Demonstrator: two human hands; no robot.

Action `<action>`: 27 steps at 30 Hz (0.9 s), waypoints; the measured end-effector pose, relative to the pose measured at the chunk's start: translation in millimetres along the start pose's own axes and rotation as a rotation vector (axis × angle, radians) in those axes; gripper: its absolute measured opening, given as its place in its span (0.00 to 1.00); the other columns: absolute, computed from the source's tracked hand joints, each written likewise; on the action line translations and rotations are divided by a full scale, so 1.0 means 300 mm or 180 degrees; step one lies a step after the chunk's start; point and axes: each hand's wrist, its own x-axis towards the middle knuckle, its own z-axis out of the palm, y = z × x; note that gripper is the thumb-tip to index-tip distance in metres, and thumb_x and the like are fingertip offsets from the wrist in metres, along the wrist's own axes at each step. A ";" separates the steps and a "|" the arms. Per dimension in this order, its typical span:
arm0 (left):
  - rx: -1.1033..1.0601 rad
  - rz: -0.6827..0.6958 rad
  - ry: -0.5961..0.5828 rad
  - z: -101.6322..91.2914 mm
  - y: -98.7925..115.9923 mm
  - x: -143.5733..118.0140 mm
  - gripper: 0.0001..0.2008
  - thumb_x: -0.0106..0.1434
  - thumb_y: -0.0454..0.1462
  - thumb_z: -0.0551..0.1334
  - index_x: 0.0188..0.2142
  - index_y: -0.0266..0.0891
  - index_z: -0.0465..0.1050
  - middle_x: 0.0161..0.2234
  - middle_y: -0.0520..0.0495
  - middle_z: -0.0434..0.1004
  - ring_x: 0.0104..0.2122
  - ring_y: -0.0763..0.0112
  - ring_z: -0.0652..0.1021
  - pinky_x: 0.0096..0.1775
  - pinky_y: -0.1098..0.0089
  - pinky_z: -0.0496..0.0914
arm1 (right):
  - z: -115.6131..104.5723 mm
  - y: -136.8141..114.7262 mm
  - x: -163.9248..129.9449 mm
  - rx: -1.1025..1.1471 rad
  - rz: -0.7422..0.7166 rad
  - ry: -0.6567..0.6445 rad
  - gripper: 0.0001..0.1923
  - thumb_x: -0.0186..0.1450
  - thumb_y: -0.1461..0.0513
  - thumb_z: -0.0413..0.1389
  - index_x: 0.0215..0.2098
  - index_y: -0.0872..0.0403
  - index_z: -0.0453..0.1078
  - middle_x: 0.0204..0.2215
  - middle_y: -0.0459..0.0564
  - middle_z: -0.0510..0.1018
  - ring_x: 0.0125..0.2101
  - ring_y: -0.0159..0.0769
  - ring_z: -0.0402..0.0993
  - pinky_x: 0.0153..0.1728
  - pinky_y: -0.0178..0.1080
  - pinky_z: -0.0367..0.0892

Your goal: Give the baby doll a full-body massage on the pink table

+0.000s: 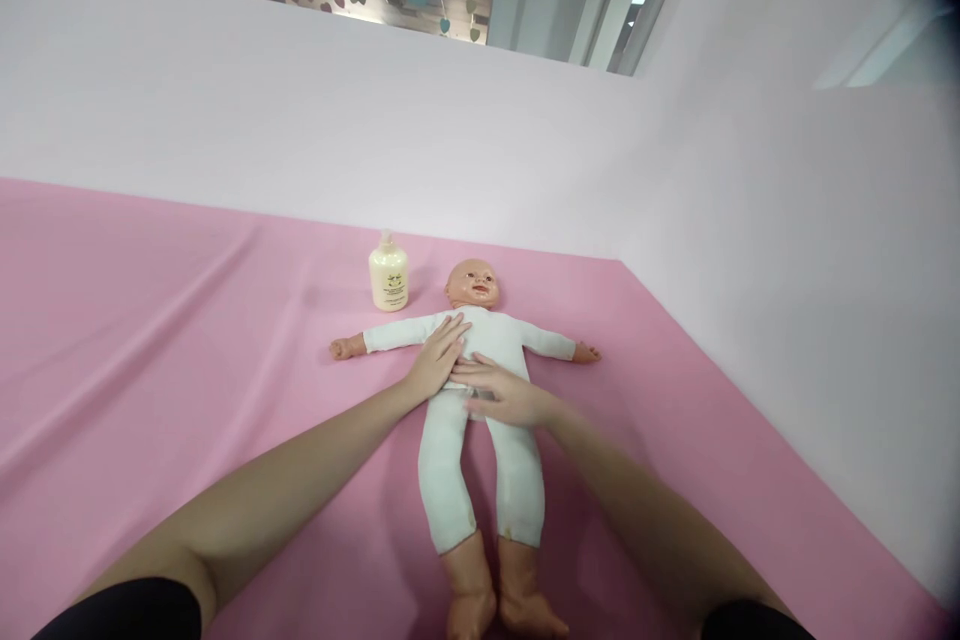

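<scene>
Pink covering [225, 340] lies beneath the white-suited doll [497, 335], face up with arms spread. The left hand [439, 358] rests flat on its torso; the right hand [508, 394], blurred, stretches its fingers over the belly, perhaps touching. One cream bottle [388, 278] stands near its head.

Left sleeve [124, 610]: black, plain, hem curved round arm near elbow. Right sleeve [757, 620]: also black, only small part in view at bottom edge. Forearms [300, 475] bare below hems, slender, tapering to narrow wrists. Left hand [437, 357] bare, fingers slim. Right hand [506, 393] bare too, slightly blurred.
</scene>
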 end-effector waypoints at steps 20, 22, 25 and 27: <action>0.0225 0.1184 -0.0641 -0.023 0.044 -0.001 0.15 0.64 0.36 0.51 0.41 0.43 0.76 0.50 0.50 0.74 0.57 0.66 0.66 0.61 0.56 0.50 | -0.009 0.144 0.029 -0.1241 0.0776 0.0998 0.24 0.70 0.54 0.36 0.62 0.47 0.52 0.64 0.46 0.52 0.64 0.37 0.43 0.62 0.48 0.40; 0.0030 0.1017 -0.0692 -0.024 0.035 0.005 0.15 0.65 0.36 0.50 0.41 0.44 0.76 0.47 0.51 0.76 0.57 0.68 0.65 0.61 0.57 0.49 | -0.009 0.165 0.025 -0.1205 0.1053 0.1132 0.24 0.69 0.54 0.37 0.63 0.47 0.52 0.64 0.44 0.50 0.64 0.38 0.42 0.62 0.48 0.41; -0.0090 0.0775 -0.0607 -0.023 0.025 0.006 0.16 0.66 0.38 0.49 0.44 0.44 0.74 0.47 0.52 0.76 0.58 0.68 0.64 0.61 0.55 0.48 | -0.001 0.175 0.026 -0.1136 0.1541 0.1322 0.27 0.68 0.53 0.38 0.64 0.50 0.48 0.65 0.47 0.48 0.64 0.41 0.42 0.62 0.47 0.44; -0.0042 0.0672 -0.0505 -0.021 0.023 0.003 0.17 0.67 0.39 0.47 0.46 0.45 0.73 0.50 0.53 0.74 0.59 0.68 0.62 0.61 0.54 0.47 | 0.012 0.164 0.031 -0.1108 0.1978 0.1375 0.29 0.68 0.53 0.38 0.65 0.54 0.45 0.65 0.53 0.47 0.64 0.46 0.42 0.61 0.49 0.44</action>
